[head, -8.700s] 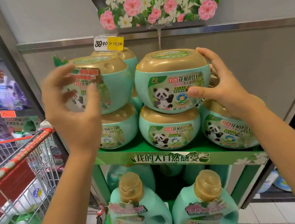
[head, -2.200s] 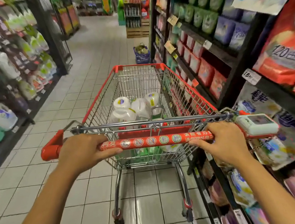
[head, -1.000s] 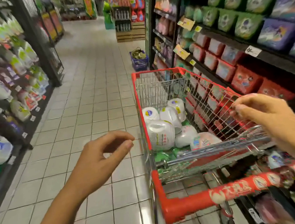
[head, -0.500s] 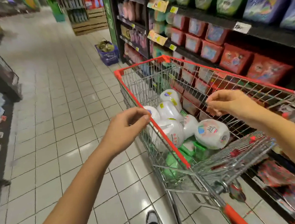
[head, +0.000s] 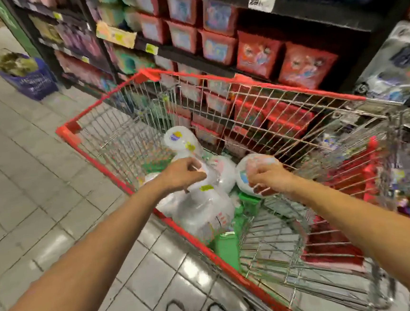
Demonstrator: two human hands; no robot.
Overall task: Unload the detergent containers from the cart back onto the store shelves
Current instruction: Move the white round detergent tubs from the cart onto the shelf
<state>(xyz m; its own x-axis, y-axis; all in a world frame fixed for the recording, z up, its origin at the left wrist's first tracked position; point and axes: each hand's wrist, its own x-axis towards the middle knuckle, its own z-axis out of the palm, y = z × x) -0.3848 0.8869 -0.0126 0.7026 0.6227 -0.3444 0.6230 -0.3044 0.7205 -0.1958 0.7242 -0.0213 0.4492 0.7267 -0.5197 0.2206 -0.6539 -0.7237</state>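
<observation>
Detergent containers (head: 180, 142) lie heaped in the red cart (head: 95, 162), with the shelves (head: 310, 12) along its right. The white jug (head: 204, 212) lies with its long axis near-to-far, neck away. The left hand (head: 183, 174) has its fingers curled round the jug's handle. The right hand (head: 268, 180) clasps a round pack (head: 254, 163), which might slip from so shallow a hold.

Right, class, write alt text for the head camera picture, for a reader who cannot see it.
A person's hands reach into a red wire cart: the left hand grips the handle of a white jug, the right hand holds a round white tub. A second jug sits in the cart, and shelves of red boxes stand beyond it.
</observation>
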